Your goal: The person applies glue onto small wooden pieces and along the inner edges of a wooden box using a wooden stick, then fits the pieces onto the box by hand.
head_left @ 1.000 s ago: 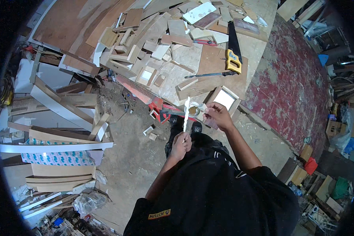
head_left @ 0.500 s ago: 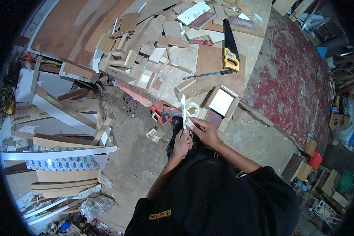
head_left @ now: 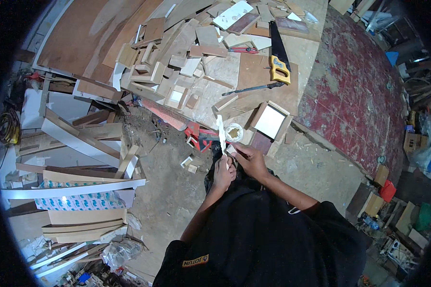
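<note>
My left hand (head_left: 222,176) is closed round the lower end of a thin stick (head_left: 221,130) thickly coated in white paste, which points away from me. Between the fingertips of my right hand (head_left: 252,160) is a small white-faced piece (head_left: 231,149), close to the stick's lower part; whether the two touch I cannot tell. Just beyond my hands, a round white tub (head_left: 240,135) with a tan patch inside sits at the table's near edge. Right of it lies a small open wooden box (head_left: 272,121) with a white bottom.
Scrap wood litters the worktable (head_left: 214,106). A yellow-handled handsaw (head_left: 280,71), a dark slim tool (head_left: 254,89) and red pliers-like tool (head_left: 243,49) lie there. Stacked boards (head_left: 81,217) fill the left floor. A red tool (head_left: 198,137) is by the table edge.
The coated stick leans slightly more to the left at its far end. Both hands keep their hold, with the small piece still beside the stick. The whole view has shifted slightly.
</note>
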Tool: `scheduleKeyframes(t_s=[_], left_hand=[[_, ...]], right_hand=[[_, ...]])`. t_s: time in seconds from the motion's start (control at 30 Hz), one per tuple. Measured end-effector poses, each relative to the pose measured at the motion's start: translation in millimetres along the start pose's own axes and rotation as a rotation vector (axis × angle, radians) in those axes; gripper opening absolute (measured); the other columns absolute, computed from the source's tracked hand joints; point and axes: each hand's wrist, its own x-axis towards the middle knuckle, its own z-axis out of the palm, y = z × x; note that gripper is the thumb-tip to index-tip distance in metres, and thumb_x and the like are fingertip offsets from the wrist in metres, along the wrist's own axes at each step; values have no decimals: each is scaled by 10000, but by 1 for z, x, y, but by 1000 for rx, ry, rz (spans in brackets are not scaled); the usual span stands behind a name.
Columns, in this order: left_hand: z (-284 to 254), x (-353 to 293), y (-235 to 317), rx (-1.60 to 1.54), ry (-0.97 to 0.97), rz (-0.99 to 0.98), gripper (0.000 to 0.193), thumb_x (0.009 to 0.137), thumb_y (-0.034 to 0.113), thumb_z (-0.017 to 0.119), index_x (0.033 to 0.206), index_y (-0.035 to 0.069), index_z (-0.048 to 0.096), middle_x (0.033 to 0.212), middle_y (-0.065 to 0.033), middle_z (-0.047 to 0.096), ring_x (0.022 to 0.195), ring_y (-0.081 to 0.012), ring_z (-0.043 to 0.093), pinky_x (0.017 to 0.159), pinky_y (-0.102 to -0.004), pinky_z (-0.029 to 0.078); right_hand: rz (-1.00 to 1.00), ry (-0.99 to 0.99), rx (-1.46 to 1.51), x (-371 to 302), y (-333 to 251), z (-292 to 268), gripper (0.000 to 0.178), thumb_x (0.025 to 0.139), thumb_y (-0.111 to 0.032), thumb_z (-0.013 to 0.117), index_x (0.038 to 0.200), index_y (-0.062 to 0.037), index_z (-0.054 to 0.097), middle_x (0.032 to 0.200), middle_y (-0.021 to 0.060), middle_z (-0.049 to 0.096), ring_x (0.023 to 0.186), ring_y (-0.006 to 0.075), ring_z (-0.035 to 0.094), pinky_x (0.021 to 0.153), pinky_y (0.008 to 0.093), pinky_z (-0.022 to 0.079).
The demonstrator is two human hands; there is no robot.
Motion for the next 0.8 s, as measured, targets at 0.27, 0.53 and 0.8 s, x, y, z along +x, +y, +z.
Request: scheduleKeyframes(t_s=[0.27,0.53,0.8], left_hand=[[-7,8,-9,1326,125,1220,240,941,226,381,838,40,493,709,-130,525,628,-298,529,519,-420,416],[21,-17,2,941,119,551,298,943,198,344,875,-40,509,796,-265,530,769,-460,494,653,-482,395],[12,-7,10,1136,77,733,324,946,223,331,833,-26,505,719,-250,509,714,-455,492,633,-477,381]], right_hand=[[-123,63,-120,-3,2,2,245,797,-73,657,1028,8,641,896,182,654,794,189,637,724,283,478],[-49,149,-62,13,11,2,255,834,-85,632,1073,6,627,790,80,627,705,105,563,640,240,449],[-17,96,8,10,8,-1,263,834,-45,625,1094,-6,623,789,55,616,683,76,546,608,212,432]])
